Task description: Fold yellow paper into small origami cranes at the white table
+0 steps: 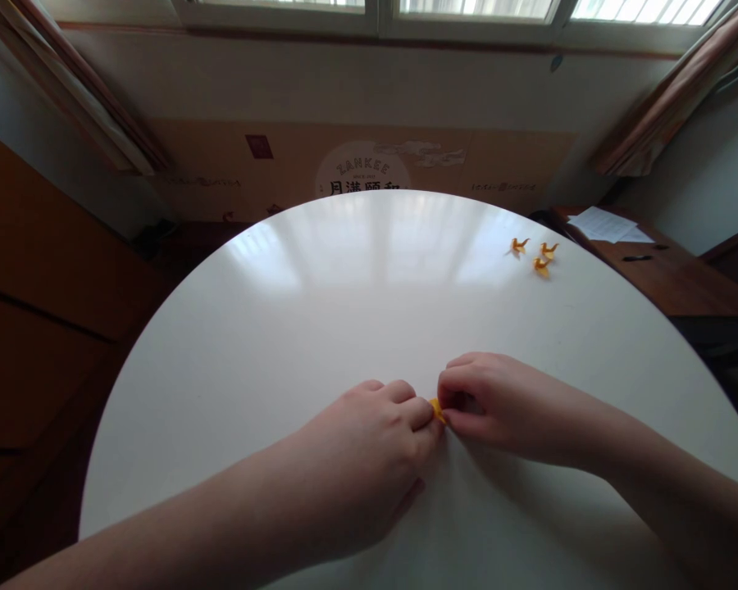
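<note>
So the thumb and index tip of the right hand (498, 401) are pinched together at the edge of a tiny yellow piece (437, 410), and the left hand (384, 447) has its fingers closed over the other side of it, so it sits right between the two sets of fingertips, low over the near half of the table. Most of it is covered, so I can't tell which edge is being worked. With something this small I'd let the left fingers just anchor it while the right pinch does the shaping, nails over pads for a sharp crease, light pressure so a thin corner doesn't tear. Forearms low like this probably helps with the shakes too. Looks like thin, crisp paper, though that's my guess. Farther out, the round white table (344, 328) is smooth and glossy enough to mirror the windows, a nice hard surface to press against. Near its far right edge stand three little orange-yellow figures (542, 266), pointy and birdlike, all angular flaps. Past that there's a reddish-brown wooden side table (694, 274) with flat white sheets (612, 225) on it.
</note>
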